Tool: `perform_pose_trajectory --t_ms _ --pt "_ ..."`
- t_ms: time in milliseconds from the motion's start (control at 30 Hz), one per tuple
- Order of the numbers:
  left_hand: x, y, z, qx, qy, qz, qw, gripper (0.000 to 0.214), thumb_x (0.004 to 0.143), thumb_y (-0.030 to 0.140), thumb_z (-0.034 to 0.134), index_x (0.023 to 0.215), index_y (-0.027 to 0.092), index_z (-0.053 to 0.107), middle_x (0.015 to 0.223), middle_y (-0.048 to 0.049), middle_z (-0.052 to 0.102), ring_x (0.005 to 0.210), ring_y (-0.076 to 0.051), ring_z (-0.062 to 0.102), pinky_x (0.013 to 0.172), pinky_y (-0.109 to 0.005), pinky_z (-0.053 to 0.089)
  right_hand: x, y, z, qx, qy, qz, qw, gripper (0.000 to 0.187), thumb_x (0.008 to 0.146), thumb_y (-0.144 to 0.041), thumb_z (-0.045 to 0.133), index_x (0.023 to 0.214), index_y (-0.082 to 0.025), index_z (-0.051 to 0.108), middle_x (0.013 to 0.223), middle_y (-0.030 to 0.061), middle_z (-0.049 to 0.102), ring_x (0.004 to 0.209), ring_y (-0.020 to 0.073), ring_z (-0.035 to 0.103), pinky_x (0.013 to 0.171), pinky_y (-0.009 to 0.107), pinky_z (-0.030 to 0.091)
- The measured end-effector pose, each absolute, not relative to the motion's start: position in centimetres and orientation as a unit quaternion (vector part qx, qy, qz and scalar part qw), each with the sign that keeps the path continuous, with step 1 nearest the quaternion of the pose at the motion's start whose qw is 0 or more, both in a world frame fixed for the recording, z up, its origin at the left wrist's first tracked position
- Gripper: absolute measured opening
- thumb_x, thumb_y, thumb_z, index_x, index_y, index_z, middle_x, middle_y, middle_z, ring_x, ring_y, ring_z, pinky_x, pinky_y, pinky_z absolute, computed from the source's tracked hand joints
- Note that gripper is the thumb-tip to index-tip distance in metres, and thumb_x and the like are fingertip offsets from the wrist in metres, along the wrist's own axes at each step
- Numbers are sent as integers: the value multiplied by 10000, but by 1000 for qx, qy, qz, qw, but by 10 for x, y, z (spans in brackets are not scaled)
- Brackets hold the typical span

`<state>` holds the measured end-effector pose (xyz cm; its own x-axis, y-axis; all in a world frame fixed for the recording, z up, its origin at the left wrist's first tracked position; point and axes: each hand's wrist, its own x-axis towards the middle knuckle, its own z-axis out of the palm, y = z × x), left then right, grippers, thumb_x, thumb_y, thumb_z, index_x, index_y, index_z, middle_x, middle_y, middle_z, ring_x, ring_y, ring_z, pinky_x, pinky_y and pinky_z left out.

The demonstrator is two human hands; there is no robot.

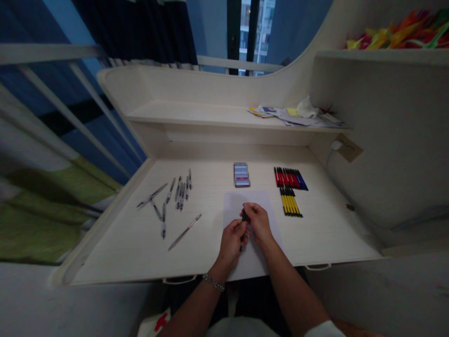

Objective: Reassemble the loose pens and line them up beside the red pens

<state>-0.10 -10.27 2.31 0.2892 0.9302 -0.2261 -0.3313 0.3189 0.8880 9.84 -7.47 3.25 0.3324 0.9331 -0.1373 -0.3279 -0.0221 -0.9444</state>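
Your left hand (pixel 230 244) and right hand (pixel 257 223) are both closed on the dark pen (pixel 245 217), held just above the white paper sheet (pixel 235 204) near the near edge of the desk (pixel 115 248); work low over that sheet, well right of the loose clear pens (pixel 180 194).

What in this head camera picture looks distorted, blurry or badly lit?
In the head view, the wide lens bows the desk and the railing; the window is bright and washed out against a dim room; the left hand and right hand look slightly soft, and the dark object between them is too murky to identify.
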Motion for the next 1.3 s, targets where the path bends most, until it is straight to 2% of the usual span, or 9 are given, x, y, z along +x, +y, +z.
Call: perform_pose_trajectory --t_ms 67,200,300,400,567,733,833,933,1300 --pt "-1 -103 23 385 406 438 704 318 728 444 695 748 144 592 639 6 559 454 -55 452 417 -183 300 100 -76 33 -522 -296 492 631 354 670 -496 713 742 -157 641 645 19 637 478 94 481 429 215 349" --pt "0 -107 24 345 394 426 737 349 712 479 691 755 144 606 620 8 557 448 -62 453 432 -199 323 103 -79 34 -482 -273 591 587 433 697 -542 659 886 -152 656 731 54 672 453 98 486 369 209 295" --pt "1 -110 23 351 398 433 729 339 714 471 694 759 144 613 607 10 559 461 -66 464 442 -200 331 103 -78 32 -491 -269 563 608 413 663 -504 709 885 -162 646 715 43 669 544 128 560 391 200 326" --pt "0 -111 22 364 402 428 723 344 708 475 698 756 144 615 611 7 568 461 -67 464 437 -198 325 104 -76 31 -511 -274 532 617 372 610 -449 767 801 -161 630 650 12 645 495 107 523 391 198 321" --pt "-1 -112 21 371 407 433 714 357 727 481 681 801 137 623 633 -7 582 474 -74 473 455 -200 349 105 -77 31 -484 -265 587 592 417 660 -508 709 864 -149 650 777 69 694 590 140 588 432 213 348" --pt "-2 -112 22 384 405 439 704 355 737 460 674 870 134 633 653 -7 584 487 -80 480 468 -205 357 105 -78 29 -514 -279 550 597 399 620 -479 754 808 -144 647 689 44 671 497 106 519 452 222 364" --pt "-2 -112 22 375 408 437 708 392 721 450 685 954 139 634 680 -11 601 493 -83 492 476 -208 364 105 -77 28 -503 -278 575 582 427 660 -519 706 851 -140 663 764 74 689 565 131 564 489 236 401" --pt "-1 -111 22 370 418 439 705 445 698 447 698 1015 143 629 667 -9 605 489 -88 499 477 -211 365 105 -76 27 -524 -288 530 601 394 617 -483 754 802 -152 650 688 43 668 587 139 573 525 240 420" --pt "0 -109 19 381 426 438 694 349 705 381 664 960 146 625 748 -32 631 496 -85 512 463 -205 360 106 -76 26 -534 -312 531 578 405 629 -501 739 815 -150 666 711 49 670 585 141 577 521 244 433"
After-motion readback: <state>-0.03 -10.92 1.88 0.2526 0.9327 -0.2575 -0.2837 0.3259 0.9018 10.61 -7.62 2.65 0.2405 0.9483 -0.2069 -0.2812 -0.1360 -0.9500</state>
